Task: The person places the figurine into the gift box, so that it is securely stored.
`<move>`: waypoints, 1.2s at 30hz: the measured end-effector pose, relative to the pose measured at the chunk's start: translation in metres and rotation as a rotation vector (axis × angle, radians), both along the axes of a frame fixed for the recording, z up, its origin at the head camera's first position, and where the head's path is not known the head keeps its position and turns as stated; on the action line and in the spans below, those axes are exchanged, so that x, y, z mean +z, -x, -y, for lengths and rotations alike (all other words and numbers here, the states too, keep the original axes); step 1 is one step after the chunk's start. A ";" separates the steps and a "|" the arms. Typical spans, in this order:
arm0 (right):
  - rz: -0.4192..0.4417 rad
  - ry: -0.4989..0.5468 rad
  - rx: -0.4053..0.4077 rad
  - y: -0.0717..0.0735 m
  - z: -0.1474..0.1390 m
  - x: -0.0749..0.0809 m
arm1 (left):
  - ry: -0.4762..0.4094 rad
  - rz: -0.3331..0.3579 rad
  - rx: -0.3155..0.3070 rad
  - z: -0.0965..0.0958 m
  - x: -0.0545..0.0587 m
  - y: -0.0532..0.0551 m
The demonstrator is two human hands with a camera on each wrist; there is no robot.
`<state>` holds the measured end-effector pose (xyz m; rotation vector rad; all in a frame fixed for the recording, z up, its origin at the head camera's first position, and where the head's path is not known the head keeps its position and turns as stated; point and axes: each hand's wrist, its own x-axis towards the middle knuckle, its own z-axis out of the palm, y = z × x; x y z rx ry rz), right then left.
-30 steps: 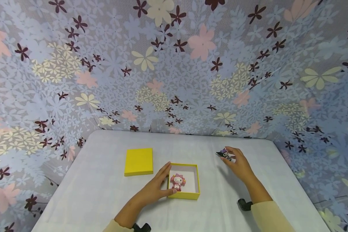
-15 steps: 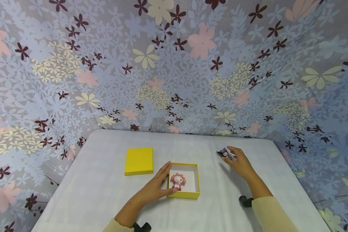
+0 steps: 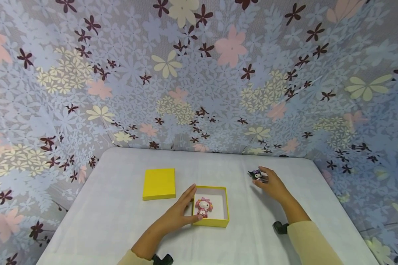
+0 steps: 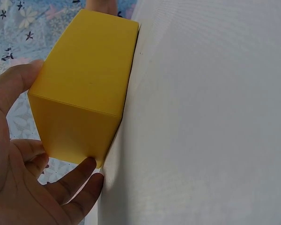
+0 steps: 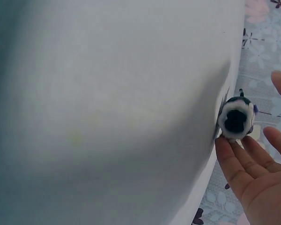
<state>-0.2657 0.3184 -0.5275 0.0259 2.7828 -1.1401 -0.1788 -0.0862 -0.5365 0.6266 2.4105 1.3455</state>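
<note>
My left hand (image 3: 175,217) holds the left side of the open yellow box (image 3: 210,223), its thumb at the near wall and its fingers toward the far left corner. In the left wrist view, the thumb and fingertips touch the yellow box (image 4: 82,70). A pink figurine with a bow (image 3: 203,207) lies inside, toward the left. My right hand (image 3: 274,186) reaches around a small black, white and purple figurine (image 3: 258,176) on the table. The right wrist view shows fingertips beside this dark figurine (image 5: 236,119), and the thumb and another finger apart from it.
A yellow lid (image 3: 159,184) lies on the table left of the box. White cloth (image 3: 96,221) covers the table. Floral fabric (image 3: 199,73) rises behind it and along both sides. Black wrist devices (image 3: 280,227) sit below both hands.
The right fingers have shifted slightly around the dark figurine, which has turned a little and moved slightly right. My left hand, the box and the lid stay in place.
</note>
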 end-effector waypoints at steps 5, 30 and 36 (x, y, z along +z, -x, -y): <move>0.007 0.002 0.011 -0.001 0.000 -0.001 | -0.004 -0.001 -0.005 0.000 0.001 0.000; -0.015 -0.103 0.020 0.001 -0.003 -0.007 | 0.017 -0.013 -0.010 0.000 0.001 -0.001; 0.011 -0.098 0.023 -0.002 -0.002 -0.005 | 0.010 -0.009 -0.006 0.000 0.002 -0.001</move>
